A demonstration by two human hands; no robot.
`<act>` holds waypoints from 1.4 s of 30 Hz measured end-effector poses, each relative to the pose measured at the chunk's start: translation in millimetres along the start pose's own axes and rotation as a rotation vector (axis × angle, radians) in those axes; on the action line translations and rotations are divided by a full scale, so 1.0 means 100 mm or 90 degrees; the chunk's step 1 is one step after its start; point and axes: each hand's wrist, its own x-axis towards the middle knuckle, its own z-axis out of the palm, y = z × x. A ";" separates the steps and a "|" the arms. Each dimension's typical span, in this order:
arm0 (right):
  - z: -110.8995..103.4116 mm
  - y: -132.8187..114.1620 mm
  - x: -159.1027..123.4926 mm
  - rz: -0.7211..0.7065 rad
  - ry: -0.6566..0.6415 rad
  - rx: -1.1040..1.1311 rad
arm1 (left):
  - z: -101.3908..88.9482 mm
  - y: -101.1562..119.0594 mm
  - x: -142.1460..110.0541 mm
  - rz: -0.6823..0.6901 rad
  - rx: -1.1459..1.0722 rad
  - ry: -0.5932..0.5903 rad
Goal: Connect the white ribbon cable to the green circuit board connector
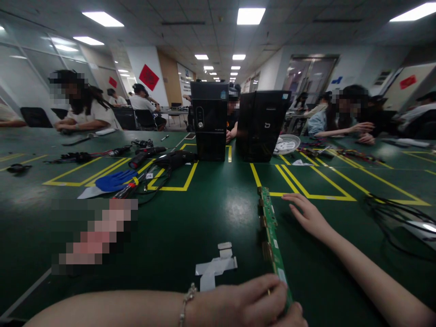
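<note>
The left hand (238, 299) is closed around the near end of a long green circuit board (274, 238), fingers on one side and thumb on the other. The board points away from the person, with copper-coloured parts along its left edge; whether it rests on the counter (163, 236) is hard to tell. The right hand (309, 219) is empty and loosely spread, just beside the board's far end but apart from it. White flat cables (218, 264) lie crossed near the left hand.

Farther off stands a white slotted basket (286, 150), its contents too small to make out. Left of it, two black computer cases (209, 122) (262, 127) stand upright, side by side, their insides hidden.

The green counter is marked with yellow tape (170, 188). A blue glove (114, 180) lies on its left part, black cables (384, 218) on its right. Beyond, people sit at work under bright ceiling panels (251, 16), and a red paper diamond (149, 77) hangs on a white column.
</note>
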 end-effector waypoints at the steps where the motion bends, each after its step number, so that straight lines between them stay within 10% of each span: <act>1: 0.00 0.00 0.00 0.001 0.007 0.006 | -0.09 -0.08 -0.07 -0.036 -0.002 0.024; 14: 0.35 -0.15 0.26 0.080 -0.063 0.096 | -0.17 -0.90 -1.33 -0.476 0.019 -0.073; 28: 0.70 0.33 0.68 0.124 0.001 -0.115 | 0.16 -0.58 -1.52 -0.912 -0.249 -0.257; 42: 0.72 0.39 0.73 0.165 -0.038 -0.170 | 0.14 -0.16 -1.34 -0.840 -0.196 -0.306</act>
